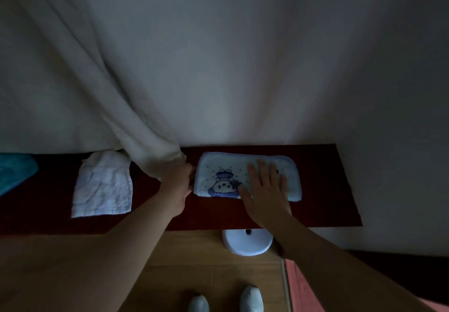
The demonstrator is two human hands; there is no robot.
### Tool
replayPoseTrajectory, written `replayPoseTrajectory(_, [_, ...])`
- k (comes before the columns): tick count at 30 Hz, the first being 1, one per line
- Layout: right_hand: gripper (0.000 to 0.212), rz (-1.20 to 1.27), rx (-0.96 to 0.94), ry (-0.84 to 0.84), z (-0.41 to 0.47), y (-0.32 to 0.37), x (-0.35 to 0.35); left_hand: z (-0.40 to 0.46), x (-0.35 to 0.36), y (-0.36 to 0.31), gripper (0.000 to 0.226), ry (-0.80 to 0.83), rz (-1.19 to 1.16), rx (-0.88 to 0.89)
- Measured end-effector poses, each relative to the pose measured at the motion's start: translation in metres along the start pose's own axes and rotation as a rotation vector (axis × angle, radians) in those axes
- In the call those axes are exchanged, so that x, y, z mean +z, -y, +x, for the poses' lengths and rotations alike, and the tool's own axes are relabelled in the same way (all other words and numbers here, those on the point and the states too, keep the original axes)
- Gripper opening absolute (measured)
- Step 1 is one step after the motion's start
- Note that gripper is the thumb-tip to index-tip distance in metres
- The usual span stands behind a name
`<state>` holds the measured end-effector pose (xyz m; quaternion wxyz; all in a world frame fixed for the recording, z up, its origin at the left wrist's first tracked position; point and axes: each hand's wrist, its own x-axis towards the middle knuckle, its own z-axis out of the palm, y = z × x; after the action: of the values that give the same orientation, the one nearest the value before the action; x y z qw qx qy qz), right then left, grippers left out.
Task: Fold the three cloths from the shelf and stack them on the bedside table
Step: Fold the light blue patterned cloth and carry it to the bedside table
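Observation:
A pale blue cloth with a cartoon print (220,178) lies on the dark red shelf (325,205), right of centre. My right hand (264,190) rests flat on the cloth's right half, fingers spread. My left hand (178,185) is at the cloth's left edge, its fingers curled and hidden behind the hand, so I cannot tell whether they pinch the cloth. A crumpled white cloth (103,186) lies to the left on the shelf. A teal cloth (14,173) shows at the far left edge.
A white curtain (116,98) hangs from the upper left down onto the shelf, touching my left hand. Below the shelf edge stands a round white object (247,243) on the wooden floor. White-socked feet (226,299) show at the bottom. A pink surface (306,285) lies bottom right.

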<state>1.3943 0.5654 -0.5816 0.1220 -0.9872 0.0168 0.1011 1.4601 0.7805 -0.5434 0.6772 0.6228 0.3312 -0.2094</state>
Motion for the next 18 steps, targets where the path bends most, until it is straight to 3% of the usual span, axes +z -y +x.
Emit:
replayPoseTrajectory(3, [0.078,-0.028,0.011,-0.008,-0.001,-0.001,0.004,0.002,-0.015,-0.011,0.031,0.143,-0.221,-0.164])
replayPoseTrajectory(6, [0.077,-0.046,0.01,-0.002,0.001,-0.001,0.003,0.003,-0.02,-0.015,0.032,0.207,-0.195,-0.192])
replayPoseTrajectory(11, [0.084,-0.038,-0.004,0.037,0.002,-0.002,0.001,0.003,-0.008,-0.019,0.029,0.181,0.111,-0.102])
replayPoseTrajectory(15, [0.084,-0.036,0.002,0.022,0.002,-0.002,0.003,-0.003,0.002,-0.014,0.018,0.122,0.518,0.067])
replayPoseTrajectory(18, [0.084,-0.037,0.01,0.034,0.002,0.002,0.002,-0.004,0.006,-0.005,0.009,0.146,0.53,0.169])
